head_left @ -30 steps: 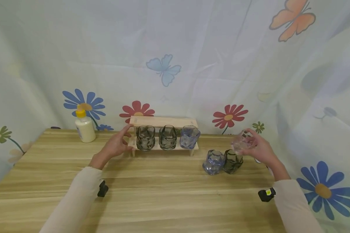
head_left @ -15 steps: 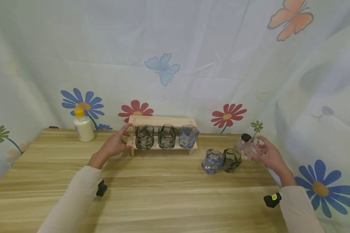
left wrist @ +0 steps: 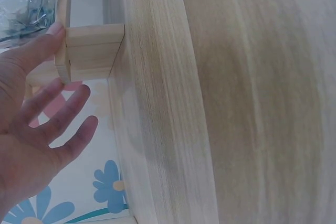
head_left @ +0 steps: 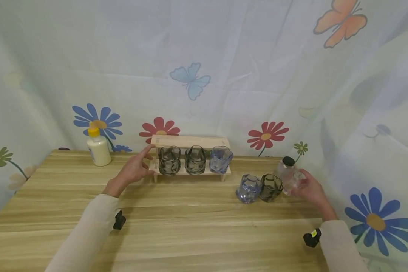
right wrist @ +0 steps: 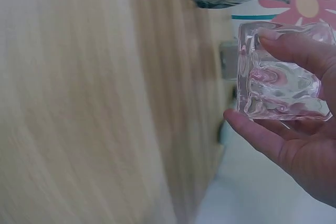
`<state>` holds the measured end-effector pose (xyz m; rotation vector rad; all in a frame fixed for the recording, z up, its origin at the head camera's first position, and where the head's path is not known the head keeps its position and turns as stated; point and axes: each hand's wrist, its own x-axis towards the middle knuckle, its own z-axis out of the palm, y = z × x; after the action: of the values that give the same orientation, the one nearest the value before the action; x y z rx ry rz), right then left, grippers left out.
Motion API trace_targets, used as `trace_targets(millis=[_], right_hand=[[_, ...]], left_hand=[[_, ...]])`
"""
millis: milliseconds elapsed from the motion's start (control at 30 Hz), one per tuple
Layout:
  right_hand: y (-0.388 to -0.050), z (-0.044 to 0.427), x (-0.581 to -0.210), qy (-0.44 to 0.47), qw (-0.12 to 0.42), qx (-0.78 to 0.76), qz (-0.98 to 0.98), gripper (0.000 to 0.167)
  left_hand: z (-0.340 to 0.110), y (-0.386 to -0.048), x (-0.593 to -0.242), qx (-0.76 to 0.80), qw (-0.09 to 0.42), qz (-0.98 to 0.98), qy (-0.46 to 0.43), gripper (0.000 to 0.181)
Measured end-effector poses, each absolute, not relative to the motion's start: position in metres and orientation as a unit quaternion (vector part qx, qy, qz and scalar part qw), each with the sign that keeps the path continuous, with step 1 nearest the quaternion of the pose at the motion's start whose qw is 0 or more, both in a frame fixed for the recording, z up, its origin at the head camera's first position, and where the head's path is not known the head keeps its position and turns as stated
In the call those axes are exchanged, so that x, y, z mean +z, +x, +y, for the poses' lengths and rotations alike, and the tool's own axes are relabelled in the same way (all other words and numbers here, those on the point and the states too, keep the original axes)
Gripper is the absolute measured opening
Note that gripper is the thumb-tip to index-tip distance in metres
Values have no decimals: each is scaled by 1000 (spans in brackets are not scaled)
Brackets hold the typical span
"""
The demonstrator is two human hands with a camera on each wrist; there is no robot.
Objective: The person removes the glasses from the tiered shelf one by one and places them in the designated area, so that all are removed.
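Note:
My right hand [head_left: 311, 190] holds a clear, pink-tinged glass tumbler [right wrist: 283, 77], thumb on one side and fingers on the other. Directly behind it stands a clear jar with a black lid [head_left: 288, 161], partly hidden by the tumbler. My left hand [head_left: 133, 169] touches the left end of a two-tier wooden rack [head_left: 190, 141], its thumb against the lower shelf edge and the other fingers spread. Two grey tumblers [head_left: 170, 161] and a blue tumbler [head_left: 220, 160] line the lower shelf. A blue tumbler [head_left: 249, 189] and a grey tumbler [head_left: 271, 188] stand side by side on the table.
A bottle of pale liquid with a yellow cap [head_left: 99, 149] stands at the table's back left. The wooden table [head_left: 204, 234] ends at a flower-printed curtain [head_left: 204, 45] behind and on both sides.
My right hand has carried the pink-tinged tumbler rightward and lower, so the black-lidded jar has come into sight. My left hand stays at the rack.

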<state>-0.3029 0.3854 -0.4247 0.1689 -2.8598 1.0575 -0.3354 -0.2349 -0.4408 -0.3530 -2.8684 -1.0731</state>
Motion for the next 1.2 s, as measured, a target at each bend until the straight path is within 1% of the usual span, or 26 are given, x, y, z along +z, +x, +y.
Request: trace_targets(millis=[133, 300, 500, 767, 1200], right_hand=[[-305, 387, -438, 48, 44, 331, -941, 87], [-307, 385, -446, 41, 43, 334, -941, 91], [-307, 380, -444, 29, 43, 332, -942, 96], [-309, 378, -441, 21, 8, 341, -940, 98], [-310, 374, -444, 30, 4, 332, -943, 106]], left_hand=[[-234, -336, -443, -348, 27, -930, -114, 101], [-234, -336, -444, -349, 28, -930, -113, 102], [-234, -336, -444, -349, 32, -929, -119, 101], [-234, -334, -441, -365, 29, -922, -125, 103], [-236, -334, -441, -359, 22, -926, -117, 102]])
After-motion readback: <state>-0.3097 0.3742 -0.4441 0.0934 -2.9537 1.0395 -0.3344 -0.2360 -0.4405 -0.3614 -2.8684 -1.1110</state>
